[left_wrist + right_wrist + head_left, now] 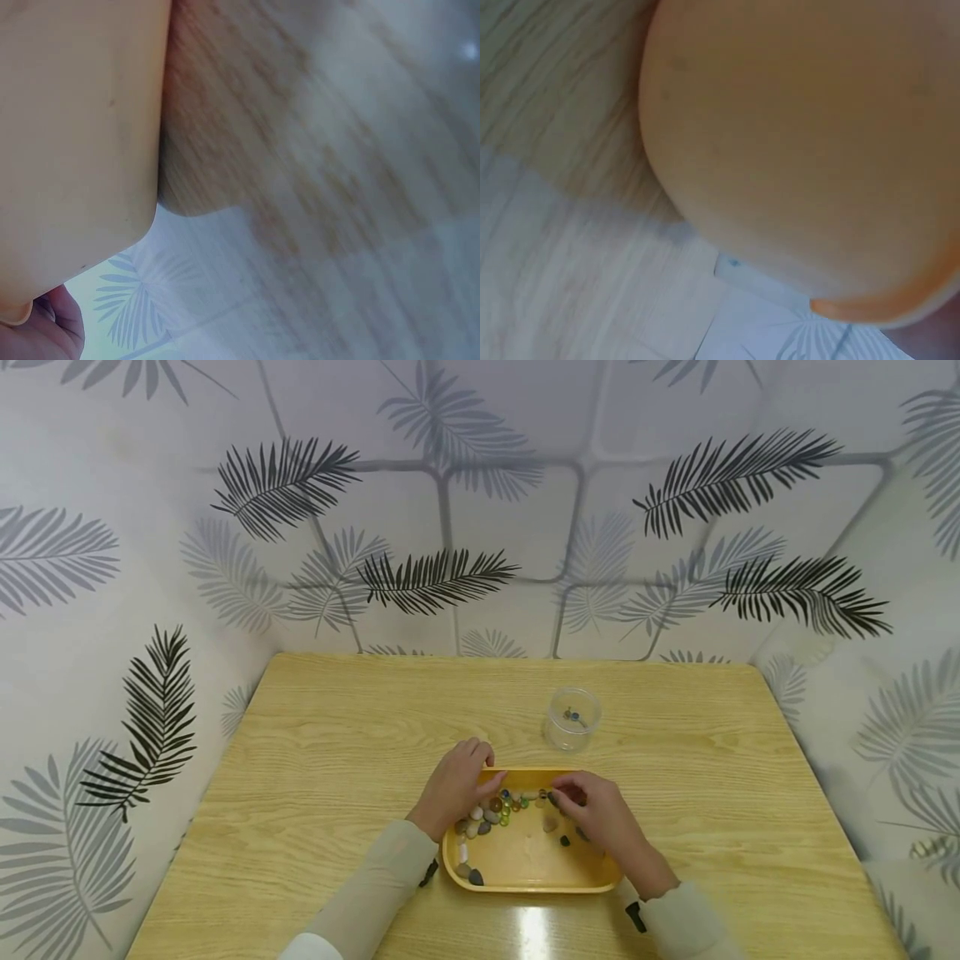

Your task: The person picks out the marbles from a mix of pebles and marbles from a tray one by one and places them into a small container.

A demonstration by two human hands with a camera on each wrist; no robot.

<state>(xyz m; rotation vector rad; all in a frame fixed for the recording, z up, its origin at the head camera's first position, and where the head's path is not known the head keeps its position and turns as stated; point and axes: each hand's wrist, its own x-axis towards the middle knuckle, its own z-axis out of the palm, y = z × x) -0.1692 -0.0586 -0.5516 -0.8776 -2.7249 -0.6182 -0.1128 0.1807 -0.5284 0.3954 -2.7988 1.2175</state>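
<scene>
A yellow plastic tray [532, 888] sits on the table with pebbles and glass marbles in it. My left hand [455, 785] grips its far left rim, thumb inside and fingers outside; in the left wrist view part of that hand [56, 330] shows at the tray's rim. My right hand [603, 817] reaches over the tray's right side, its thumb and fingertips pinching a dark pebble [553, 798]. Several green glass marbles [506, 814] and pale pebbles [476, 813] cluster at the left. The right wrist view mostly shows the tray's outer wall [795, 150].
A clear round container [572, 720] with a few small marbles stands behind the tray. Dark pebbles [565, 841] lie on the tray's right floor, and a grey one [476, 877] in its near left corner. The wood-grain table [337, 718] meets a leaf-patterned wall [510, 527].
</scene>
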